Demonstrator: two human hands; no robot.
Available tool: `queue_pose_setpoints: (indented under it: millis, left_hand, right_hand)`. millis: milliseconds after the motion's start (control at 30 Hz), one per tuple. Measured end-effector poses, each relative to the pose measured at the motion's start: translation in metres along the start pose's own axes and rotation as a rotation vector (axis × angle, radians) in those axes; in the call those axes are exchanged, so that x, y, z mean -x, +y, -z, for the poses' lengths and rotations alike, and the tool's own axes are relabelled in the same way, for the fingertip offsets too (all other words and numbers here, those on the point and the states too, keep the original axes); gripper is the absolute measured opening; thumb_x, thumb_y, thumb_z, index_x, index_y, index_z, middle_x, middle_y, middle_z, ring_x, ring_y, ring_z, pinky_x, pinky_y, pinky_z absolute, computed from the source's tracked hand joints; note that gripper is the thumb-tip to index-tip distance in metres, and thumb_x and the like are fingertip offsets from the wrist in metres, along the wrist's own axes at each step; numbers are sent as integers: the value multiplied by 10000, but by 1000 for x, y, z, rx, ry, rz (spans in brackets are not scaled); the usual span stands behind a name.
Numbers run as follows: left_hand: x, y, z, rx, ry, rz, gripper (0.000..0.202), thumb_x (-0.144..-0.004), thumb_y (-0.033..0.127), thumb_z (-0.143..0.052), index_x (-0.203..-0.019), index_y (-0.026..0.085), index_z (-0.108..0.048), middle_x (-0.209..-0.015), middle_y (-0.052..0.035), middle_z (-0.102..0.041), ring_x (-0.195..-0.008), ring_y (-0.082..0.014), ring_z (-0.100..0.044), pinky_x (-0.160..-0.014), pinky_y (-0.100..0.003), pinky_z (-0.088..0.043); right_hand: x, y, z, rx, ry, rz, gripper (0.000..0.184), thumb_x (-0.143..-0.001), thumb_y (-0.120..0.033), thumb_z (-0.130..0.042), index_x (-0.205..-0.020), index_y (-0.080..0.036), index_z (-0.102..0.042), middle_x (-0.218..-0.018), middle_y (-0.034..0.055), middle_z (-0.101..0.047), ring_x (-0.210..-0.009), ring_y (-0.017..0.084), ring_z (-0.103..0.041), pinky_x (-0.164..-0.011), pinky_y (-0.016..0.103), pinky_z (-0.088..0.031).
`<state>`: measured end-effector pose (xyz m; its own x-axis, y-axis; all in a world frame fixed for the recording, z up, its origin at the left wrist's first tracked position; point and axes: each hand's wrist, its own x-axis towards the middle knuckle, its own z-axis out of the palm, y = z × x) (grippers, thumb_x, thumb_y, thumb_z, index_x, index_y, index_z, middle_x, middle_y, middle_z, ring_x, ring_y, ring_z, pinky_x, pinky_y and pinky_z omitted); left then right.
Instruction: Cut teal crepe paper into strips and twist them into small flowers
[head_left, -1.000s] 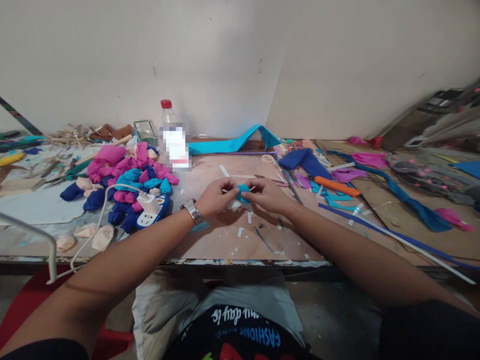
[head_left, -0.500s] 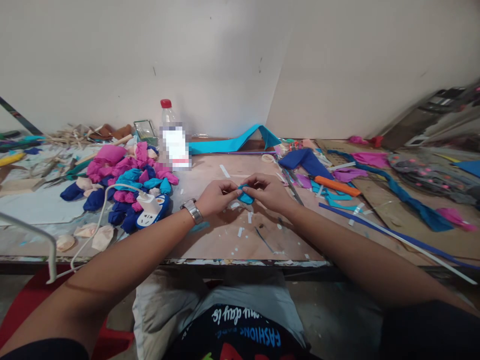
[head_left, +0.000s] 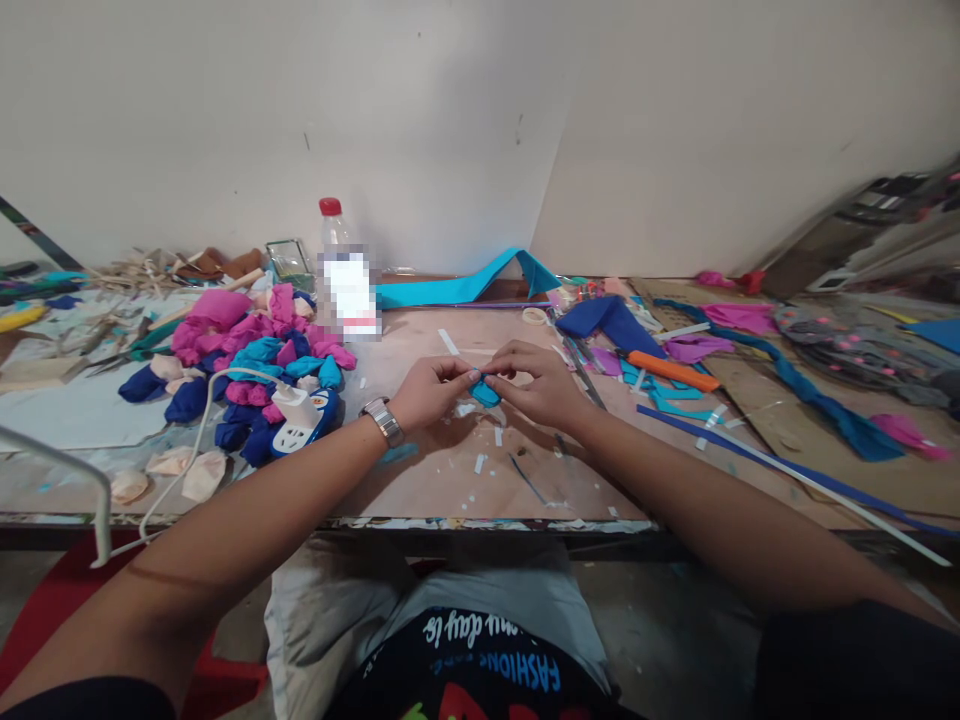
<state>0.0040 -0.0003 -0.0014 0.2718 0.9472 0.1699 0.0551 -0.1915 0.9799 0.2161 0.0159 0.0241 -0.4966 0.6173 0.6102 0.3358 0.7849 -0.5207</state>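
Between my two hands is a small gathered piece of turquoise fabric (head_left: 486, 394), held just above the table (head_left: 420, 480). My left hand (head_left: 435, 392) pinches its top from the left, thumb against the fingers. From the right, my right hand (head_left: 536, 383) pinches the same piece, with thumb and forefinger meeting the left thumb. The fabric's lower part bulges out below the fingertips; its pinched top is mostly hidden. White paper-like scraps (head_left: 479, 463) lie on the tabletop below the hands.
Left stands a pile of pink, navy and turquoise fabric puffs (head_left: 247, 345) beside a power strip (head_left: 300, 425) with a white cable. A red-capped bottle (head_left: 330, 225) stands behind it. An orange cutter (head_left: 673, 371) and fabric strips lie right; a turquoise strip (head_left: 450, 291) lies along the wall.
The fingers have shifted slightly on the turquoise piece, which now hangs rounder and a little further left below them. Both hands stay in nearly the same place.
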Motion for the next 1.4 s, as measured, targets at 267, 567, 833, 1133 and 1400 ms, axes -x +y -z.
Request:
queue_pose_setpoints:
  millis: [267, 567, 833, 1133, 1400]
  left_hand:
    - [-2, -3, 1, 67, 1, 25, 507, -791, 644, -790, -856, 143, -756, -697, -41, -667, -616, -135, -562, -543, -248, -430]
    - [1, 2, -1, -9, -11, 36, 460, -827, 609, -759, -853, 150, -761, -664, -32, -648, -551, -114, -499, -503, -242, -372]
    - [1, 0, 0, -10, -17, 2, 361, -841, 514, -747, -830, 153, -729, -714, -30, -670, -596, -118, -547, -551, -241, -428]
    - [3, 5, 2, -85, -28, -4, 430, -802, 565, -775, -848, 138, -743, -755, -43, -713, -611, -123, -573, -564, -246, -442]
    - [3, 8, 1, -115, -9, -35, 344, -801, 479, -778, -843, 139, -748, -802, -61, -738, -721, -154, -637, -671, -270, -500]
  right_hand:
    - [0, 3, 1, 20, 10, 54, 169, -939, -255, -681, -963, -245, -848, -870, 63, -728, -780, 180, -683, -699, 320, -537]
    - [1, 1, 1, 26, -20, 2, 130, -918, -287, -732, -965, -237, -843, -849, 62, -752, -751, 185, -678, -688, 326, -534]
    - [-1, 0, 1, -56, -30, -136, 235, -935, -415, -720, -952, -206, -825, -885, 86, -783, -776, 201, -696, -715, 337, -547]
    - [-1, 5, -2, -270, -116, -405, 384, -776, -562, -836, -863, -190, -794, -810, 56, -790, -731, 204, -704, -684, 324, -566]
    - [-3, 3, -2, -315, -102, -440, 330, -753, -495, -838, -789, -185, -731, -748, 20, -727, -686, 170, -663, -660, 293, -533]
